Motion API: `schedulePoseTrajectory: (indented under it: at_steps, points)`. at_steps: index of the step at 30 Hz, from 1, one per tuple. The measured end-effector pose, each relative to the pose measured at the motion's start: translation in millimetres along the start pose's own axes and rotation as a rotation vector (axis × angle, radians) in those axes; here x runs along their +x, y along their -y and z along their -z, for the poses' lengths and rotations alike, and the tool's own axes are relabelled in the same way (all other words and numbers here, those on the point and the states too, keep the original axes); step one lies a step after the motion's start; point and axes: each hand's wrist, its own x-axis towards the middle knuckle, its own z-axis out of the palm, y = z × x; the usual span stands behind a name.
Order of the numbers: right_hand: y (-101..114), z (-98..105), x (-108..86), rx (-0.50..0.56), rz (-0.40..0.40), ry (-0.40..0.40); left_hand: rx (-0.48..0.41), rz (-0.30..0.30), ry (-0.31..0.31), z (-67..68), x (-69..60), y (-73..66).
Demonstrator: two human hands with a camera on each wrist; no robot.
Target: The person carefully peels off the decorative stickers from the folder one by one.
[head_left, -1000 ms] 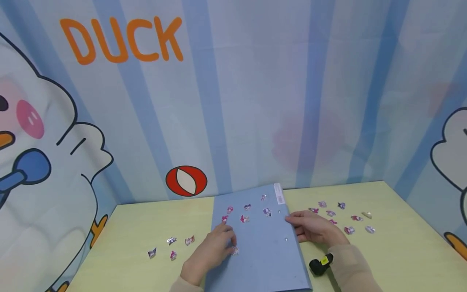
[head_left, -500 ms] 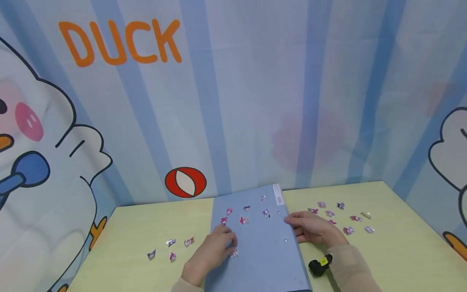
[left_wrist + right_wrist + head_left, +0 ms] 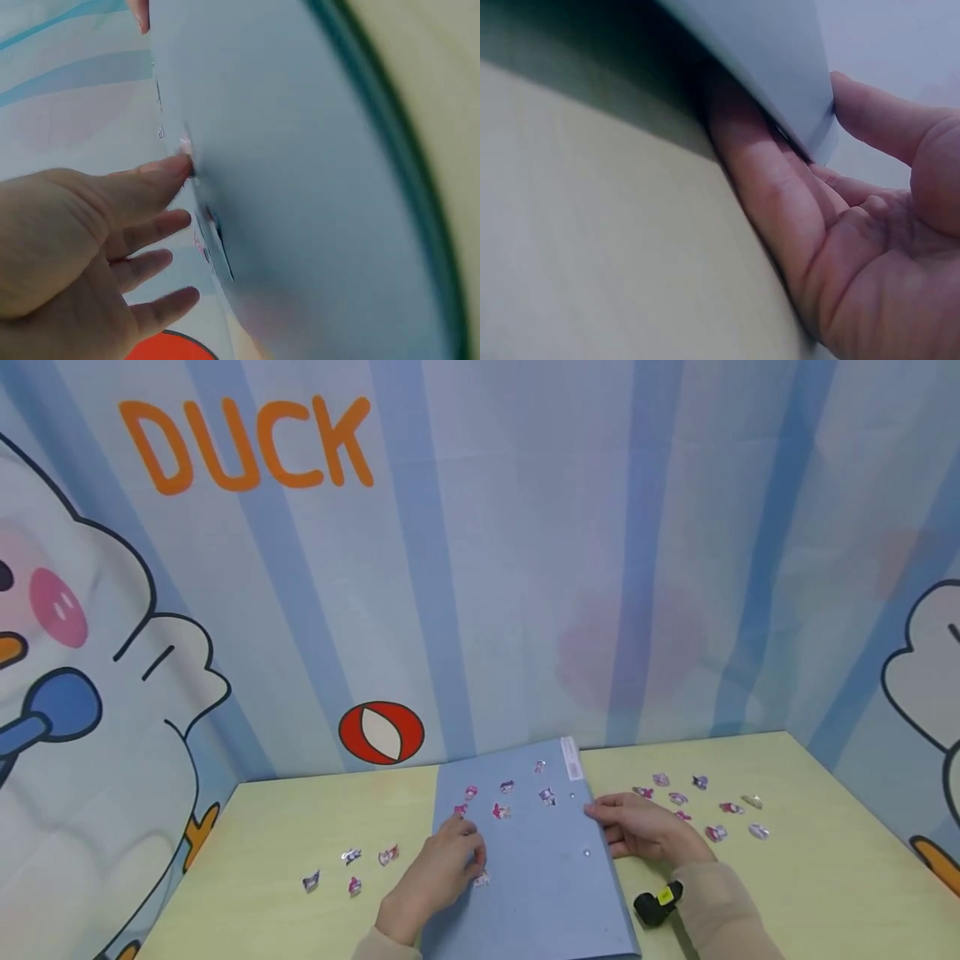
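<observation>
A light blue folder (image 3: 547, 902) lies on the table, with several small pink and purple cartoon stickers on its upper half. My left hand (image 3: 442, 864) is over its left side. That thumb touches a sticker (image 3: 482, 880) on the folder, while the index fingertip reaches a pink sticker (image 3: 460, 810) higher up. In the left wrist view the left hand (image 3: 82, 225) has its thumb against the surface and its other fingers loosely spread. My right hand (image 3: 648, 829) grips the folder's right edge. The right wrist view shows the right hand's fingers (image 3: 757, 172) underneath, thumb above.
Several loose stickers (image 3: 351, 857) lie on the pale yellow table (image 3: 270, 827) left of the folder. More stickers (image 3: 716, 833) are scattered at the right. A small black device (image 3: 657, 903) with a yellow label sits by the right sleeve. A printed curtain (image 3: 517, 568) stands behind.
Both hands keep their places on the folder. Only a slight shift of the head view shows.
</observation>
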Motion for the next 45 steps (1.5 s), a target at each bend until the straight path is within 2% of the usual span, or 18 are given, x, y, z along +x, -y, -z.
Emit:
schedulePoseTrajectory:
  at_steps: [4,12,20,27,29,34,37,40,45]
  points:
    - [0,-1,-0.7,0.0,0.003,-0.004,-0.002,-0.008,-0.021,1.5,-0.4,0.1]
    - [0,-2,-1.7,0.01,-0.004,-0.006,-0.027,0.037,0.038,9.5,-0.9,-0.8]
    - [2,-1,-1.8,-0.001,-0.001,-0.001,-0.052,0.071,0.049,18.5,-1.6,-3.4]
    - [2,-1,-1.1,-0.003,-0.001,-0.003,-0.065,0.073,0.043,24.4,-3.2,-1.6]
    - [2,-1,-0.9,-0.005,-0.001,-0.008,-0.088,0.08,0.034,26.9,-4.0,1.0]
    - [2,-2,-1.5,-0.007,0.0,-0.01,-0.128,0.151,0.006,34.0,-8.8,11.9]
    - [2,-2,-1.8,-0.009,0.001,-0.011,-0.132,0.203,-0.027,40.0,-14.3,21.4]
    - [3,-1,-1.7,-0.011,0.004,-0.014,-0.137,0.22,-0.066,46.8,-18.7,30.2]
    - [2,-2,-1.4,-0.012,0.001,-0.013,-0.109,0.268,-0.086,52.1,-24.7,42.3]
